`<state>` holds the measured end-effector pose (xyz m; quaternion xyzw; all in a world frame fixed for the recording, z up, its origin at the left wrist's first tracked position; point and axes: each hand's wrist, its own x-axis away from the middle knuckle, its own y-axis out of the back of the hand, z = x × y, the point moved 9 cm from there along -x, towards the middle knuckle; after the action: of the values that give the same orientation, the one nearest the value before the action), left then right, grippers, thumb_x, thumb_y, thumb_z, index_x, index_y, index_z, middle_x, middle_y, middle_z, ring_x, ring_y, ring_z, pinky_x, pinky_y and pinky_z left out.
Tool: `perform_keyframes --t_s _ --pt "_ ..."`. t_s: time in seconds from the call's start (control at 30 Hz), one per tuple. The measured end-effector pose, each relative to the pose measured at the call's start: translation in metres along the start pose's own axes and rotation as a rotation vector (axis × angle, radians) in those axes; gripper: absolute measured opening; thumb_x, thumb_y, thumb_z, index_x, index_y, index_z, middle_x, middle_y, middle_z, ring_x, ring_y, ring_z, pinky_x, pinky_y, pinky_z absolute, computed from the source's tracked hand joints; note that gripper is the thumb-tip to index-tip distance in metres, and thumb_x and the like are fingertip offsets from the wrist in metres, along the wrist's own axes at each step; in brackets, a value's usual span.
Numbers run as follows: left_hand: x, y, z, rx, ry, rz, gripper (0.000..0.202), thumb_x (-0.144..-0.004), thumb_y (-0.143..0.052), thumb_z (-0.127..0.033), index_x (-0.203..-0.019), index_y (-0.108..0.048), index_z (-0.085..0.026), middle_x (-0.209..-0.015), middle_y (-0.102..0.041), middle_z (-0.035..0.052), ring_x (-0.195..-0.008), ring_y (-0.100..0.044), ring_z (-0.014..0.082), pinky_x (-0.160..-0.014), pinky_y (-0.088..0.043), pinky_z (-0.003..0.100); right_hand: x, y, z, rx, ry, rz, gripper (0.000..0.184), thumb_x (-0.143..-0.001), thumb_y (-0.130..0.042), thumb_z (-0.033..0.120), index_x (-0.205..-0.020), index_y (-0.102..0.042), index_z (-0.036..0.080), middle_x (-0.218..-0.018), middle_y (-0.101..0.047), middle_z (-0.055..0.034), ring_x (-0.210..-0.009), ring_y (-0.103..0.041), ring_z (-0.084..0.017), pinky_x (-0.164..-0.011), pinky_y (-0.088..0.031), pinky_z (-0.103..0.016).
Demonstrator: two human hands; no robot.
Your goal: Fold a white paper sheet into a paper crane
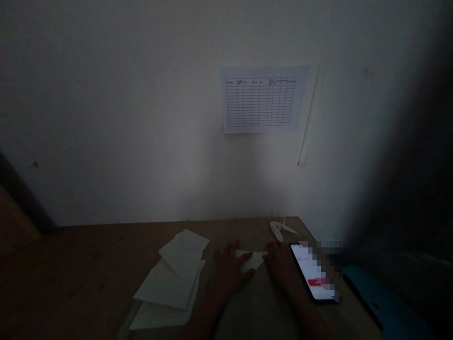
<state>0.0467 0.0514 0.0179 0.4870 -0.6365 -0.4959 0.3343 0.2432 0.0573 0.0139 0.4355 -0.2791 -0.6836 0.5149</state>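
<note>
A small folded white paper (256,262) lies on the table between my two hands. My left hand (228,271) rests on its left side with fingers spread, the thumb and index finger pressing on the paper. At the right corner, my right hand (281,265) has its fingers bent around the paper's edge, pinching it. Left of my hands is a loose pile of white paper sheets (166,283), overlapping at angles. Beyond my right hand sit a few small folded paper pieces (278,230) with pointed ends. The scene is dim, so fine folds are hard to make out.
A phone (307,271) with a lit screen lies right of my right hand, partly pixelated. The brown table (88,269) meets a pale wall (141,118), where a printed table sheet (261,101) hangs. A blue object (382,297) stands past the table's right edge.
</note>
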Motion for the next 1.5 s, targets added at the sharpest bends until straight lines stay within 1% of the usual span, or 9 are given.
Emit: perform_keyframes --t_s 0.23,0.4,0.6,0.83,0.93,1.07,1.23,1.4,1.5 --pt "0.000 -0.001 0.000 -0.014 0.003 0.025 0.059 -0.091 -0.060 -0.070 -0.145 -0.059 -0.048 -0.172 -0.031 0.0045 -0.158 -0.022 0.0423 -0.123 -0.007 0.074 -0.007 0.000 -0.001 0.034 0.007 -0.011 0.030 -0.094 -0.051 0.019 -0.112 -0.074 0.024 -0.122 -0.072 -0.0104 -0.116 -0.063 -0.028 -0.097 -0.043 -0.036" --pt "0.000 -0.002 0.001 0.003 0.000 0.029 0.059 -0.091 -0.060 -0.070 -0.145 -0.059 -0.048 -0.171 -0.034 0.0064 -0.158 -0.024 0.0424 -0.122 -0.007 0.075 -0.011 -0.002 -0.004 0.082 0.002 0.016 0.033 -0.094 -0.046 0.014 -0.106 -0.075 0.025 -0.119 -0.072 -0.0086 -0.110 -0.064 -0.027 -0.093 -0.043 -0.036" --pt "0.002 0.000 0.000 0.004 0.003 0.024 0.060 -0.091 -0.057 -0.071 -0.146 -0.058 -0.047 -0.170 -0.035 0.0063 -0.157 -0.024 0.0423 -0.123 -0.006 0.075 -0.009 -0.004 -0.006 0.110 0.019 0.032 0.039 -0.093 -0.043 0.008 -0.109 -0.075 0.024 -0.125 -0.071 -0.0086 -0.109 -0.063 -0.026 -0.094 -0.041 -0.035" --pt "0.002 -0.002 -0.001 0.000 -0.027 0.015 0.058 -0.095 -0.051 -0.071 -0.148 -0.057 -0.047 -0.170 -0.036 0.0066 -0.157 -0.025 0.0412 -0.123 -0.006 0.074 -0.006 -0.003 -0.002 0.077 0.062 0.056 0.030 -0.096 -0.047 0.015 -0.106 -0.074 0.024 -0.121 -0.071 -0.0077 -0.111 -0.062 -0.025 -0.097 -0.040 -0.034" --pt "0.001 -0.003 0.000 -0.008 -0.029 0.018 0.050 -0.099 -0.048 -0.065 -0.146 -0.057 -0.049 -0.169 -0.038 0.0048 -0.157 -0.027 0.0402 -0.123 -0.008 0.074 -0.004 -0.003 -0.002 0.082 0.071 0.064 0.031 -0.095 -0.048 0.013 -0.109 -0.073 0.025 -0.125 -0.069 -0.0075 -0.114 -0.061 -0.025 -0.097 -0.040 -0.034" --pt "0.001 0.001 0.001 -0.017 -0.036 0.017 0.046 -0.100 -0.050 -0.057 -0.145 -0.058 -0.051 -0.169 -0.039 0.0012 -0.155 -0.031 0.0387 -0.124 -0.014 0.071 -0.005 -0.007 -0.004 0.084 0.073 0.077 0.031 -0.091 -0.052 0.013 -0.110 -0.073 0.026 -0.127 -0.068 -0.0071 -0.117 -0.060 -0.026 -0.097 -0.040 -0.034" --pt "0.002 0.007 0.001 -0.018 -0.042 0.026 0.047 -0.098 -0.054 -0.056 -0.145 -0.058 -0.052 -0.170 -0.037 0.0002 -0.155 -0.032 0.0370 -0.124 -0.016 0.068 -0.007 -0.009 -0.006 0.068 0.071 0.095 0.030 -0.088 -0.057 0.014 -0.111 -0.072 0.025 -0.128 -0.067 -0.0076 -0.119 -0.060 -0.026 -0.098 -0.041 -0.035" --pt "0.002 0.008 0.000 -0.024 -0.032 0.034 0.047 -0.098 -0.054 -0.056 -0.145 -0.057 -0.052 -0.171 -0.036 -0.0007 -0.155 -0.031 0.0383 -0.124 -0.015 0.069 -0.006 -0.003 -0.003 0.047 0.068 0.085 0.024 -0.090 -0.060 0.022 -0.110 -0.072 0.025 -0.126 -0.067 -0.0080 -0.118 -0.061 -0.027 -0.099 -0.043 -0.037" --pt "0.001 0.005 0.001 -0.029 -0.039 0.024 0.047 -0.098 -0.055 -0.056 -0.145 -0.057 -0.052 -0.170 -0.036 -0.0002 -0.155 -0.033 0.0384 -0.124 -0.016 0.069 -0.003 -0.002 0.001 0.042 0.062 0.093 0.025 -0.090 -0.063 0.027 -0.113 -0.072 0.025 -0.130 -0.066 -0.0089 -0.122 -0.060 -0.029 -0.103 -0.042 -0.040"
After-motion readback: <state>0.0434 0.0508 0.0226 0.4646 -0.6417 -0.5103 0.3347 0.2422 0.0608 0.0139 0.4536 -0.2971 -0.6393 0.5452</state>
